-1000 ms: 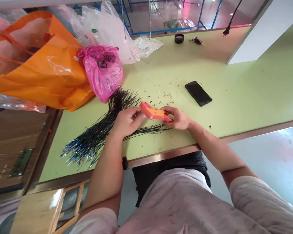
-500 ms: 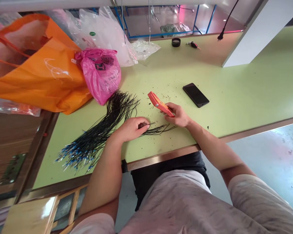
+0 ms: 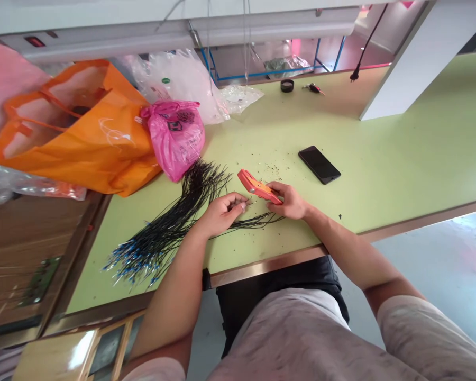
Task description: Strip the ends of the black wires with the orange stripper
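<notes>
My right hand (image 3: 290,201) is closed round a red and orange wire stripper (image 3: 257,188), whose head points up and to the left. Close to that head, my left hand (image 3: 224,212) pinches the end of a thin black wire (image 3: 249,201) between thumb and fingers. Under and beside my left hand, several loose black wires (image 3: 257,220) lie on the green table. Further left is a thick bundle of black wires (image 3: 170,214) with blue and silvery ends at the lower left. Small dark scraps (image 3: 272,170) are scattered beyond the tool.
A black phone (image 3: 319,164) lies to the right. A pink bag (image 3: 178,140) and an orange bag (image 3: 122,137) stand at the left beside clear plastic bags. Farther back are a black ring (image 3: 287,85), keys (image 3: 314,89) and a hanging plug (image 3: 355,74). A white post (image 3: 396,69) rises at right.
The view has tilted up, showing more of the shelf. My left hand has lifted off the loose wires toward the tool head, holding one wire end. My right hand keeps its hold.
</notes>
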Motion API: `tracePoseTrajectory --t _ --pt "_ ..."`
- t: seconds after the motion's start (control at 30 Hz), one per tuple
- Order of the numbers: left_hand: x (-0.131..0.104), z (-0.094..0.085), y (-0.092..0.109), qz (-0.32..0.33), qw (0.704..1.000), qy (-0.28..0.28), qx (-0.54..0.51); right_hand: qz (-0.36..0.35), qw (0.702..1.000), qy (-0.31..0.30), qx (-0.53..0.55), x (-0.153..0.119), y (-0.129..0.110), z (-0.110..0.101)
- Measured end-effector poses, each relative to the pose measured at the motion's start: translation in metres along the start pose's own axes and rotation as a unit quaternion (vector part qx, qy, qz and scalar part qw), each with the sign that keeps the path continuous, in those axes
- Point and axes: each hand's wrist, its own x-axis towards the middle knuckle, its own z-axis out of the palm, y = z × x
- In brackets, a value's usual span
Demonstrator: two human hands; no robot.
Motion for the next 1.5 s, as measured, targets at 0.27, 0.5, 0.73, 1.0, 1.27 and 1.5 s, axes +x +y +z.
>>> tracePoseTrajectory --t 0.27,0.5,0.73,1.0,1.27,1.5 --pt "0.009 0.011 -0.002 0.018 1.0 -0.011 0.001 -0.008 0.997 -0.073 -0.026 -0.005 -0.008 -0.003" --pt "0.015 0.016 -0.006 0.019 1.0 0.014 -0.003 -0.006 0.997 -0.07 -0.026 -0.004 -0.01 -0.005" --pt "0.018 0.018 -0.006 0.027 0.998 0.049 -0.009 -0.018 0.994 -0.087 -0.057 -0.007 -0.01 0.0" --pt "0.019 0.021 -0.016 -0.019 0.984 0.096 -0.148 -0.157 0.963 -0.109 -0.191 -0.008 -0.003 0.011" --pt "0.015 0.016 -0.01 -0.02 0.986 0.09 -0.138 -0.206 0.968 0.015 -0.145 -0.007 -0.007 0.008" --pt "0.016 0.02 -0.014 -0.032 0.987 0.072 -0.141 -0.193 0.972 -0.032 -0.133 -0.009 -0.008 0.011"
